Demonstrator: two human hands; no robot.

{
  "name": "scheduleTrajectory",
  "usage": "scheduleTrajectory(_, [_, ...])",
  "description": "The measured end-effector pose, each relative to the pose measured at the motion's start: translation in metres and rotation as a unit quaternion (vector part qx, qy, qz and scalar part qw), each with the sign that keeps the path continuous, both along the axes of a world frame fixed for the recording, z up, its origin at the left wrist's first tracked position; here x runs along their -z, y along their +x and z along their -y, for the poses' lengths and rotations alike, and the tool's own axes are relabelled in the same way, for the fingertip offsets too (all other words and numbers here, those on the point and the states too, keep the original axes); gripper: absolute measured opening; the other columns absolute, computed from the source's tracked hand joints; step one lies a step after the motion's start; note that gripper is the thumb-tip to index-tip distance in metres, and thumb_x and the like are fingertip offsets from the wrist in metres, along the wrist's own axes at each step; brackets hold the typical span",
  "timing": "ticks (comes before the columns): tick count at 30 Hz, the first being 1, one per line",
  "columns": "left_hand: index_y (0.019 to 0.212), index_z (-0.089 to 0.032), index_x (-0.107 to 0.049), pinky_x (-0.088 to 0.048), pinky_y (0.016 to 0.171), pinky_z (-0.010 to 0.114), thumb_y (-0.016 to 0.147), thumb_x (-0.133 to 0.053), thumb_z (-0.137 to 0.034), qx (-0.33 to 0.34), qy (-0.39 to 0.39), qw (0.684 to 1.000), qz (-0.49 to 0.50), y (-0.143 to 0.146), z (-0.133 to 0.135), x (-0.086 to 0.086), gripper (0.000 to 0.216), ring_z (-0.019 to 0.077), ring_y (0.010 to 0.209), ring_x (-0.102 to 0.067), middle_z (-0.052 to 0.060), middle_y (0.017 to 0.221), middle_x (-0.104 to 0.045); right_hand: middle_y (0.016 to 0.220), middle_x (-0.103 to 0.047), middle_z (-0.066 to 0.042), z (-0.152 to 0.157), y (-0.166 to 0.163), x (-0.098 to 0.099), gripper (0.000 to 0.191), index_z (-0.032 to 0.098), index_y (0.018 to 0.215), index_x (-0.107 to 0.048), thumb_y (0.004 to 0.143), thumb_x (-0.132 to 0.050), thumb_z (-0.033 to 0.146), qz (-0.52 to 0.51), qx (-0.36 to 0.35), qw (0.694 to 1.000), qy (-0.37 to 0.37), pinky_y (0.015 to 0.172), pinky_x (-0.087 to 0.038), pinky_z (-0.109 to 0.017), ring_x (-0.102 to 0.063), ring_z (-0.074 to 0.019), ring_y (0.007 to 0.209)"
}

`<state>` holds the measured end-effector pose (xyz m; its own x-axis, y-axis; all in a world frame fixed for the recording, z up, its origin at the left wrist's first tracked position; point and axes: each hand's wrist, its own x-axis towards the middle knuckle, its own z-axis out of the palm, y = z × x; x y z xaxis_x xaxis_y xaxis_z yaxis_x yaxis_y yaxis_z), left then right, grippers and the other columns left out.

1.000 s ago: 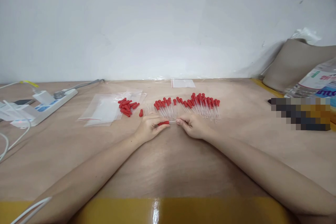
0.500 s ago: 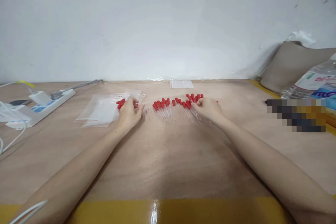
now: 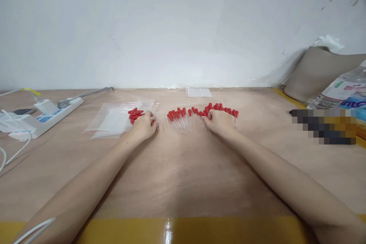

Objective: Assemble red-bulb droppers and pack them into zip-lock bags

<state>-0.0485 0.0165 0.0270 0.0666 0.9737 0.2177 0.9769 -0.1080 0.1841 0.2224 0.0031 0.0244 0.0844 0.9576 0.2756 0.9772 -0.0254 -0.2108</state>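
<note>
A long row of clear glass droppers with red rubber bulbs point(image 3: 183, 116) lies across the middle of the wooden table point(image 3: 183, 175). To its left is a small pile of loose red bulbs point(image 3: 135, 114), partly on clear plastic bags point(image 3: 111, 120). My left hand point(image 3: 144, 126) rests beside that pile, its fingers curled, with a red bulb showing at the fingertips. My right hand point(image 3: 219, 122) lies on the right part of the dropper row, its fingers curled down among the droppers. What they pinch is hidden. A few bare glass tubes point(image 3: 161, 123) lie between the hands.
A white power strip point(image 3: 42, 118) with plugs and cables sits at the far left. A small clear bag point(image 3: 198, 92) lies by the wall. At the right are a grey cushion point(image 3: 320, 70), a water bottle point(image 3: 340, 91) and a blurred dark object point(image 3: 323, 126). Yellow tape edges the table front.
A second ago both hands met at the centre, holding one dropper. They then parted: the left went to the loose red bulbs, the right to the dropper row, where it has since drawn slightly nearer.
</note>
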Motion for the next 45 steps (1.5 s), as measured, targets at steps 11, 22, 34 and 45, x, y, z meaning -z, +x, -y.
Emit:
scheduleTrajectory(11, [0.104,-0.014,-0.050,-0.044,0.070,0.034,0.078,-0.045,-0.023,0.013,0.105,0.993,0.046,0.004,0.004,-0.001,0.029,0.0241,0.083,-0.057,0.009,0.085,-0.059,0.092,-0.064,-0.017,-0.032,-0.050,-0.006,0.026,0.014,0.091,-0.063,0.074,-0.052,0.031,-0.021,-0.023,0.992,-0.119,0.068,-0.044,-0.036,-0.059,-0.0282,0.088])
scheduleTrajectory(22, [0.087,-0.017,-0.057,-0.043,0.070,0.026,0.083,-0.049,-0.027,0.265,0.176,0.937,0.143,0.032,0.025,0.026,0.013,0.0146,0.076,-0.054,0.003,0.081,-0.057,0.085,-0.063,-0.011,-0.014,-0.026,-0.011,0.027,0.013,0.086,-0.056,0.087,-0.033,0.028,-0.115,-0.106,0.984,-0.085,0.065,-0.042,-0.025,-0.058,-0.0173,0.076])
scheduleTrajectory(34, [0.089,-0.017,-0.059,-0.044,0.066,0.025,0.081,-0.054,-0.027,0.308,0.127,0.914,0.231,0.044,0.034,0.030,0.014,0.0127,0.073,-0.055,0.003,0.081,-0.061,0.089,-0.056,-0.009,0.047,-0.010,0.031,0.025,0.017,0.103,-0.053,0.088,-0.033,0.015,-0.166,-0.358,0.902,0.177,0.071,-0.046,-0.029,-0.053,-0.0158,0.080])
scheduleTrajectory(45, [0.088,-0.017,-0.061,-0.046,0.070,0.026,0.080,-0.056,-0.027,0.320,0.153,0.902,0.246,0.042,0.031,0.030,0.014,0.0133,0.077,-0.058,0.004,0.084,-0.062,0.097,-0.060,-0.006,0.047,-0.011,0.030,0.028,0.020,0.106,-0.054,0.087,-0.034,0.013,-0.156,-0.378,0.903,0.129,0.075,-0.045,-0.026,-0.056,-0.0148,0.087])
